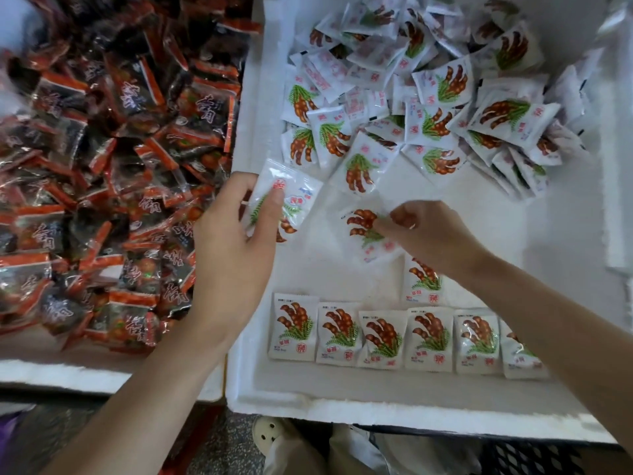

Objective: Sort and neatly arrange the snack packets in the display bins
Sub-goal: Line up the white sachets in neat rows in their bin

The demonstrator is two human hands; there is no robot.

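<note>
Two foam bins stand side by side: the left bin (68,371) holds a loose heap of red-and-black packets (120,166), and the right bin (342,409) holds the white packets being arranged. Six of these form a neat row (383,337) along its near wall, while an unsorted pile (428,90) fills the far end. The left hand (236,241) grips one white packet (294,197), thumb across its face and fingers behind. The right hand (431,234), fingers curled, appears to pinch a second packet (363,231) by its edge on the bin floor, though blur hides the contact. By their looks these sachets are light, soft and glossy, probably slippery, so the crimped edge or a corner offers the surest hold. Each face shows brown pods, green leaves and a red seal. The small print is illegible, as are the large pale characters on the dark packets.
</note>
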